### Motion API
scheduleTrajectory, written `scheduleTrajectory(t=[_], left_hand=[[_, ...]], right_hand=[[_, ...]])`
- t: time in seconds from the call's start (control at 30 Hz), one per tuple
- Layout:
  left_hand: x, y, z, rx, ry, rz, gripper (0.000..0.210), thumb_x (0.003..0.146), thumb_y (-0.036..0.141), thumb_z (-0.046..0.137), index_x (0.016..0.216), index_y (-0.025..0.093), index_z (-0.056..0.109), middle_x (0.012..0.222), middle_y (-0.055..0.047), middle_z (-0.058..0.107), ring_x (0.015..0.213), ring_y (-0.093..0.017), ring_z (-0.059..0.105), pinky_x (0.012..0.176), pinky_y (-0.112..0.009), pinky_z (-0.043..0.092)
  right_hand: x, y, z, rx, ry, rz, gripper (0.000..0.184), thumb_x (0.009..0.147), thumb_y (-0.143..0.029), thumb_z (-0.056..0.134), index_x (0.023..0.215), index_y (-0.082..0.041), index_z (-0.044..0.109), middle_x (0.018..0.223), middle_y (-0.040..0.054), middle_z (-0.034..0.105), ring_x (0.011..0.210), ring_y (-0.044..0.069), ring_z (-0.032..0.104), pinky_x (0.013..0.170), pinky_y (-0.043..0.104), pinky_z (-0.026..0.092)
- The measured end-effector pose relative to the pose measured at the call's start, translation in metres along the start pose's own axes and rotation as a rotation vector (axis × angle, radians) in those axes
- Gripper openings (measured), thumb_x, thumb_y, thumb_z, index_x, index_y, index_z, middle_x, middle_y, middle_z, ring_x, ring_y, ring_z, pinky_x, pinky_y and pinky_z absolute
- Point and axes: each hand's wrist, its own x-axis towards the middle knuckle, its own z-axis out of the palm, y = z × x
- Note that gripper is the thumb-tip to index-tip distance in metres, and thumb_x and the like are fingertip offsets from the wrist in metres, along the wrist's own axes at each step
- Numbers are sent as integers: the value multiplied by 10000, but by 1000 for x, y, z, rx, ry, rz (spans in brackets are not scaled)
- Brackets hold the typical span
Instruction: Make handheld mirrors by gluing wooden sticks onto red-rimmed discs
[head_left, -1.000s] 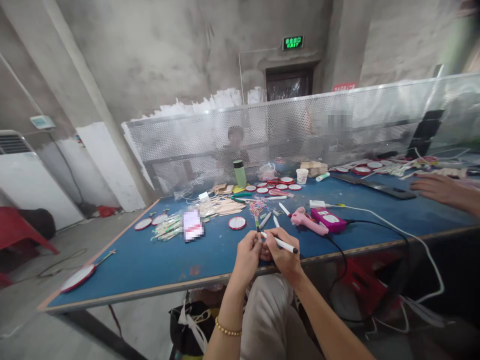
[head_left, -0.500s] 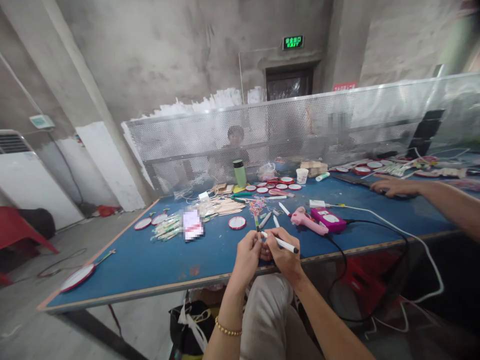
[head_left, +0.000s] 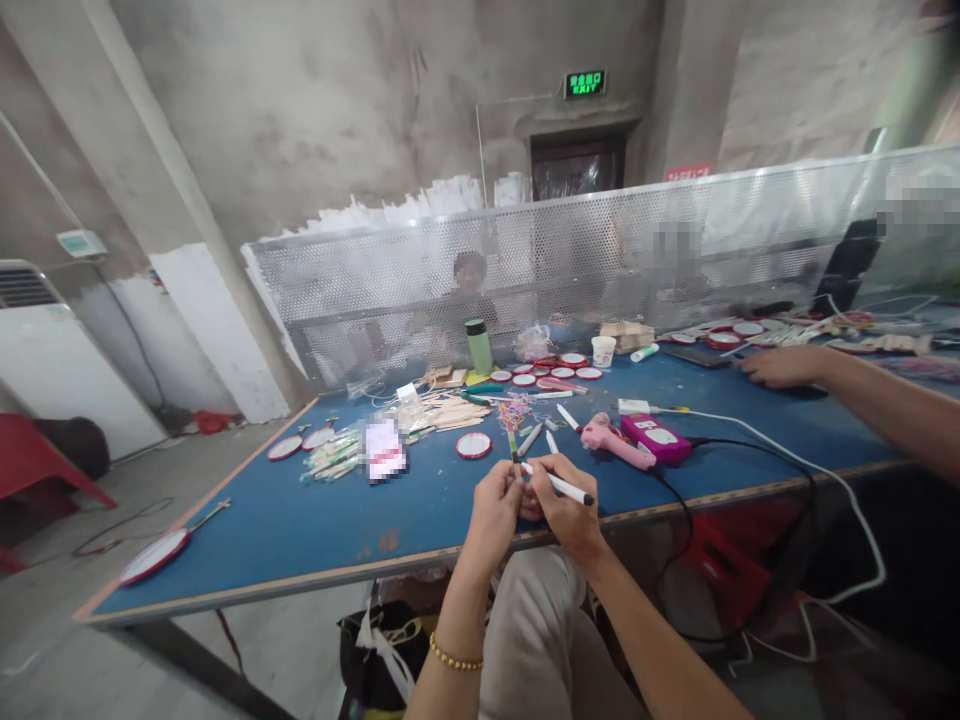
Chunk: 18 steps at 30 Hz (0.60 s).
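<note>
My left hand (head_left: 494,508) is closed around a flat wooden craft stick (head_left: 513,443) standing upright, its upper part coloured green and dark. In my right hand (head_left: 570,515) is a white marker pen (head_left: 568,487) with a black end, its tip against or very close to the stick. Both hands are together at the table's front edge, above my knee. Just beyond them lie a tangle of colourful rubber bands (head_left: 516,410), several more pens and a round red-rimmed white disc (head_left: 474,445).
A pink glue gun (head_left: 615,443) and purple box (head_left: 656,440) with cables lie to the right. Left are a phone (head_left: 385,449) and bare wooden sticks (head_left: 450,411). A green bottle (head_left: 478,347) stands behind. A co-worker's hand (head_left: 784,367) rests at far right.
My hands, the stick and the marker hold almost the same pose. At the right, the co-worker's hand has shifted slightly, and more of a dark flat object beside it shows.
</note>
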Motion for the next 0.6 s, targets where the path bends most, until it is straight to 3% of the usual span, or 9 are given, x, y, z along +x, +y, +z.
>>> scheduleTrajectory(t=[0.6], left_hand=[[1,-3,-1,34,26,22,295,760,441,604,700,183,473,610,44,480,554,-108,493,519,-220,465]], right_hand=[[2,-4,-2,0,-35,-33,229,873,-257,507,711,-191,654,572,-4,654,483,115,594,530,208,496]])
